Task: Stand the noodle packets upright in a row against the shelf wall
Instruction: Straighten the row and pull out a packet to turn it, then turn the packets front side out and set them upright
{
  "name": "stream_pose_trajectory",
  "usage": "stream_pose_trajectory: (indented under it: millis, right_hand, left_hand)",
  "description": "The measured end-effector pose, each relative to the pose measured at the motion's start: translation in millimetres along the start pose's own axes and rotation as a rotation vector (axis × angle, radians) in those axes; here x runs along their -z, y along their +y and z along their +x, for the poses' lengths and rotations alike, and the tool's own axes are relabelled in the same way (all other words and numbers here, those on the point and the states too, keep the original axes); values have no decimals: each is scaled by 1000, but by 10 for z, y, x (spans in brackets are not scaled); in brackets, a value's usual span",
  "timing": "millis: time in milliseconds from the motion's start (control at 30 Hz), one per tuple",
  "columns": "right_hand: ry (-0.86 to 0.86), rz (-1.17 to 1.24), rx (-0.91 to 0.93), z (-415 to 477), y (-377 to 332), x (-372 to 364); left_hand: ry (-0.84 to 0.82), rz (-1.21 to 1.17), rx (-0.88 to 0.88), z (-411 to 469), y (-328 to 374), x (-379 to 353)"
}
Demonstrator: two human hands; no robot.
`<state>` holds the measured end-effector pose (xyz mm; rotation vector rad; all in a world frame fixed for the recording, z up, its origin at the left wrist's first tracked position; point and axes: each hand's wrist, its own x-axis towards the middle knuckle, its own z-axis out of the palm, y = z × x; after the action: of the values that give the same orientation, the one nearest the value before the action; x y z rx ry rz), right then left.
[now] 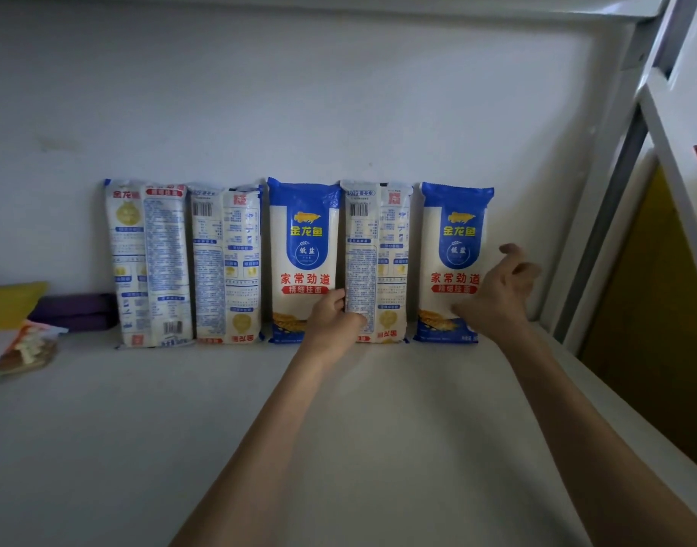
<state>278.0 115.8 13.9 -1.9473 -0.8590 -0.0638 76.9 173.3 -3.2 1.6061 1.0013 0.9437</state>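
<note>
fourth packet (378, 250) within left grip (331, 320)

Glossy plastic noodle packets (303, 258), matt shelf (141, 428)

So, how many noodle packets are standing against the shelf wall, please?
5, upright in one row: far-left packet, second packet, middle packet, fourth packet gripped by the left hand, far-right packet near the right hand. None appears hidden.
</note>
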Motion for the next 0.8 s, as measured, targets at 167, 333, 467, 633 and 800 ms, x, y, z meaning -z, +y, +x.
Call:
stream_pose_trajectory:
  millis: [167, 333, 467, 633, 800]
  right_hand:
    - [-74, 287, 197, -115, -320, 6]
    - [-540, 548, 107, -368, -439, -199]
    - [-517, 570, 75, -389, -468, -240]
    - [-469, 501, 165, -387, -477, -225]
    - [-527, 506, 135, -248, -456, -67]
  left_hand:
    - [-9, -15, 27, 24, 8, 20]
    - [-14, -2, 47, 55, -16, 14]
    - [32, 38, 70, 89, -8, 27]
    - [95, -5, 103, 148, -55, 83]
    - [164, -68, 320, 175, -122, 137]
